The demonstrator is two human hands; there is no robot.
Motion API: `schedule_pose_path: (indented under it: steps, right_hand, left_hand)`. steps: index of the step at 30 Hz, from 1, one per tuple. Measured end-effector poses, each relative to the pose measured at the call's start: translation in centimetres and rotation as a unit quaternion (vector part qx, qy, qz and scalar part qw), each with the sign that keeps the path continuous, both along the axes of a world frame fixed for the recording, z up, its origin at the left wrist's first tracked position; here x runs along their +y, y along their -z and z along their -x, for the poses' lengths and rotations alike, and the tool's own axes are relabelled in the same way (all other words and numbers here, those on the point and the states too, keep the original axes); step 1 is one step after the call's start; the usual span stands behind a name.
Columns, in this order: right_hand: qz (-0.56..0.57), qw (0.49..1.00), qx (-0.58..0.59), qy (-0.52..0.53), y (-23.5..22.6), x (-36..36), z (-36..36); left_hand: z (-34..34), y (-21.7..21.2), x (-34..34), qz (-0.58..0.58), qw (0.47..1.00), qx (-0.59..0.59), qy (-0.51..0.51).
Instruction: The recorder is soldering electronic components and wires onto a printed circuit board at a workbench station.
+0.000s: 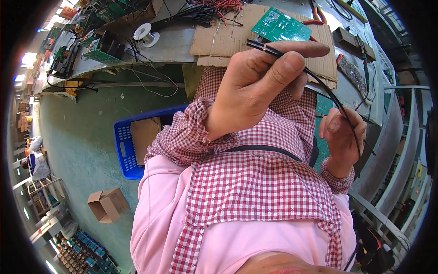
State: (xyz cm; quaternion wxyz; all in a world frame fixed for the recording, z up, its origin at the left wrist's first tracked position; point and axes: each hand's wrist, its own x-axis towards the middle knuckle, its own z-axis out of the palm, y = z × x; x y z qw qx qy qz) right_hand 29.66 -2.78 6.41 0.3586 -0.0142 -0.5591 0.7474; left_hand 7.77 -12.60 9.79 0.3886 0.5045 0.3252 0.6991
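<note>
Left hand (260,82) closed in a pinch, thumb against forefinger, gripping the upper end of a thin black cable (319,84) held up in front of the chest. Right hand (342,134) lower and to the side, fingers curled loosely round the same cable, its tail hanging past the palm. Cable stretched taut between the two, well above the bench.

Likely risks: slipping out of the loose right-hand grip if tension rises; kinking at the pinch point from too sharp a bend; tail snagging on the checked sleeve (196,132).

Beyond the hands, a grey workbench (178,45) bearing a cardboard sheet (228,39), a green circuit board (280,26), a solder spool (146,34), red and black wires (214,9). Below, green floor (86,137) with a blue crate (123,150) and an open cardboard box (107,205); shelving along the room's edge
</note>
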Motion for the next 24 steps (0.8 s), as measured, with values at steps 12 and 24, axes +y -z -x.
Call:
schedule_pose_path:
  steps: [12,24]
  right_hand:
    - [-0.012,0.984,-0.177,0.024,2.8,-1.6,4.0]
    - [0.166,0.982,0.083,0.030,-2.1,-2.4,5.2]
  left_hand:
    - [-1.8,-1.1,0.2,0.019,0.970,-0.196,0.139]
    - [-2.6,1.9,1.1,-0.046,0.997,0.022,-0.063]
